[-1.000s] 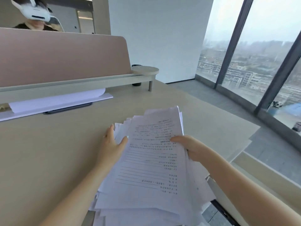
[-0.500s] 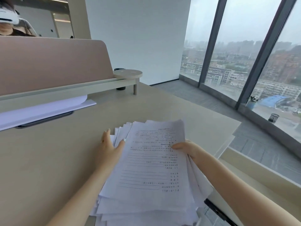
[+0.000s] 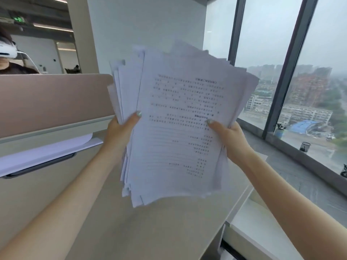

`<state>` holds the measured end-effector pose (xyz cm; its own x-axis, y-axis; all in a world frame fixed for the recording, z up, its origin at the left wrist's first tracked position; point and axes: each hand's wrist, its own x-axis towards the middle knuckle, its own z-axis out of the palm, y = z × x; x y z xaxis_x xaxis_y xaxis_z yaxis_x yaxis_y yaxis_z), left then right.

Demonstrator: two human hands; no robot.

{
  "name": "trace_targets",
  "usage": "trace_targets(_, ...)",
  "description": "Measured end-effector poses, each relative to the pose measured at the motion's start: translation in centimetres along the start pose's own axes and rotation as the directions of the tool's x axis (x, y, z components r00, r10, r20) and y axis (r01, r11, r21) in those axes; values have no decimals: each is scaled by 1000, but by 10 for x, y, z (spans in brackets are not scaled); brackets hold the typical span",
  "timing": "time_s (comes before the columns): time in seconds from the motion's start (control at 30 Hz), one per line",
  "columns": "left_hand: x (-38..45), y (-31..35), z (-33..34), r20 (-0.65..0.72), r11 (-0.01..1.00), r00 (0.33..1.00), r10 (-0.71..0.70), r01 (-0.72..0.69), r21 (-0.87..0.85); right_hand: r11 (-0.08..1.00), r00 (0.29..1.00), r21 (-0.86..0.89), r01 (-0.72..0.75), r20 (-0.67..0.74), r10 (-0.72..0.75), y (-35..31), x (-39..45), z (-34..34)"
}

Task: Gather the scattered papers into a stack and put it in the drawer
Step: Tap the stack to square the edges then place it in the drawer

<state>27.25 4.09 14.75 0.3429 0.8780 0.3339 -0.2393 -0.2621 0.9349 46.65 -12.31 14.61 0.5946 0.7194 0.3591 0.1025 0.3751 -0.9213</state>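
A thick, uneven stack of white printed papers point(image 3: 178, 128) stands nearly upright in the air above the desk, its sheets fanned out at the top and left edges. My left hand point(image 3: 122, 128) grips the stack's left edge, thumb on the front sheet. My right hand point(image 3: 229, 136) grips the right edge, thumb across the printed text. The stack's lower edge hangs clear of the beige desk point(image 3: 56, 194). Part of a white cabinet with a dark gap point(image 3: 242, 239) shows at the lower right beside the desk; I cannot tell whether it is the drawer.
A pink divider panel point(image 3: 52, 102) runs along the desk's far side, with a white sheet point(image 3: 47, 151) over a dark flat device beneath its shelf. Another person sits behind the divider at the far left. Tall windows point(image 3: 300, 91) and a grey sill line the right.
Both hands have lifted the stack off the desk and tipped it upright toward me. The view has tilted upward.
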Motion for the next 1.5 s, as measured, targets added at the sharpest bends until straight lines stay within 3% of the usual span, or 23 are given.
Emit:
trace_targets(0.13,13,34,8,44,979,978,203,-204,18,998,996,38,52,69,-54,-37,22,-3)
trace_targets(0.33,-6,-20,11,56,988,989,140,-144,58,992,982,-84,-91,159,104,-8,24,-10)
trace_targets(0.4,-8,-26,16,56,990,991,120,-124,73,986,983,-121,-115,131,131,2,26,-5)
trace_targets(0.57,7,-1,24,15,975,983,182,-182,130,996,1000,-81,-25,6,25,-15,37,4)
trace_targets(0.67,17,12,23,49,961,969,242,-247,129,998,999,-55,31,15,-30,-25,39,4)
trace_targets(0.73,14,2,16,73,973,977,198,-205,103,999,1000,-50,-5,21,6,-15,35,-2)
trace_targets(0.87,-8,-49,0,229,997,972,45,-56,44,976,978,-64,-210,-23,209,25,21,-12)
trace_targets(0.93,-14,-62,4,225,999,974,-33,33,2,966,970,-91,-244,-39,241,39,18,-6)
trace_targets(1.1,-7,-43,21,21,1000,1000,2,-1,-26,980,992,-158,-124,-45,118,20,28,11)
trace_targets(1.3,3,-26,23,52,994,996,74,-70,-78,992,996,-122,35,-77,-45,-12,40,-2)
trace_targets(1.5,-7,-23,33,109,997,991,74,-72,-25,988,981,-150,22,-188,-50,-18,38,3)
